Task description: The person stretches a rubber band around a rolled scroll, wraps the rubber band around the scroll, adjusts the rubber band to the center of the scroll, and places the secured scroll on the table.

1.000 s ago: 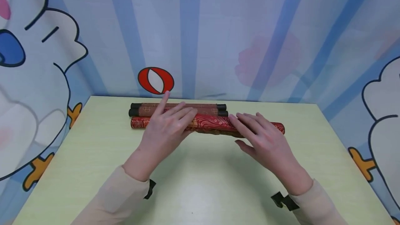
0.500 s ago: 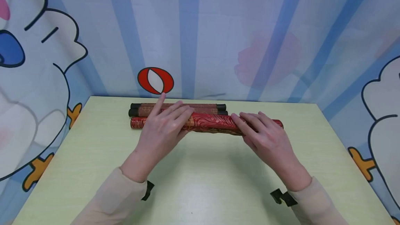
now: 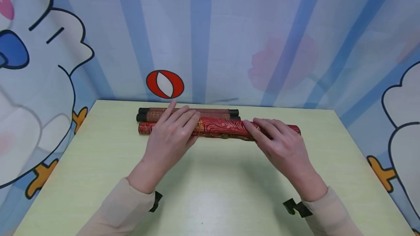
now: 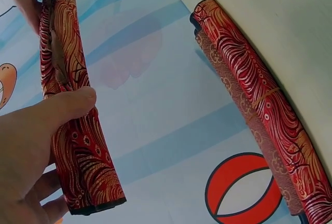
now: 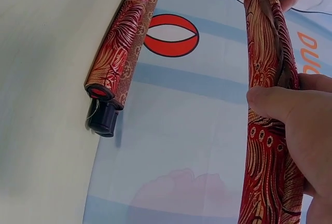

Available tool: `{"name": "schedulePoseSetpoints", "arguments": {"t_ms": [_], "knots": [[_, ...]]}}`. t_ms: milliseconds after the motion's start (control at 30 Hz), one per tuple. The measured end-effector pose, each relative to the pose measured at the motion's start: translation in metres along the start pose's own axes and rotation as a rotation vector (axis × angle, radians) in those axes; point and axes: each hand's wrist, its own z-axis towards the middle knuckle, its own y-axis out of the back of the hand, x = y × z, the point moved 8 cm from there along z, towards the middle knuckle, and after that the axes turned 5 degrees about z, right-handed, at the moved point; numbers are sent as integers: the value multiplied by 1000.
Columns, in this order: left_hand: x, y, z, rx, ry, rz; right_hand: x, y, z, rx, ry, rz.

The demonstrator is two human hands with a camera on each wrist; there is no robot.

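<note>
Both hands hold a roll of red brocade fabric with gold swirls point(image 3: 223, 128), sideways above the table. My left hand point(image 3: 172, 130) grips it near its left end, the thumb laid along it in the left wrist view. My right hand point(image 3: 280, 143) grips the right part, thumb on the near side and fingers over the top. A second red brocade roll point(image 4: 254, 84), with a thin tie round it, lies on the table; in the head view the left hand and held roll cover most of it. Brown patterned scrolls point(image 3: 216, 115) with black ends lie just behind.
A pale yellow-green table point(image 3: 210, 192) extends in front of the rolls. Close behind its far edge stands a blue striped backdrop point(image 3: 226, 39), and printed cartoon panels flank both sides.
The right thumb, apart from the roll a second ago, has come in against it. The left hand has shifted slightly left, and the held roll has risen a little.
</note>
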Motion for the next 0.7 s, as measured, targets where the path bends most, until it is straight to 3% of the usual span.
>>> {"name": "schedulePoseSetpoints", "arguments": {"t_ms": [367,467,700], "knots": [[-8,4,5,-65,-32,-18,6,3,7,-51,22,7],[-7,3,6,-37,-33,-12,5,0,6,-36,24,17],[9,0,2,50,25,15,0,-2,0,-17,7,17]]}}
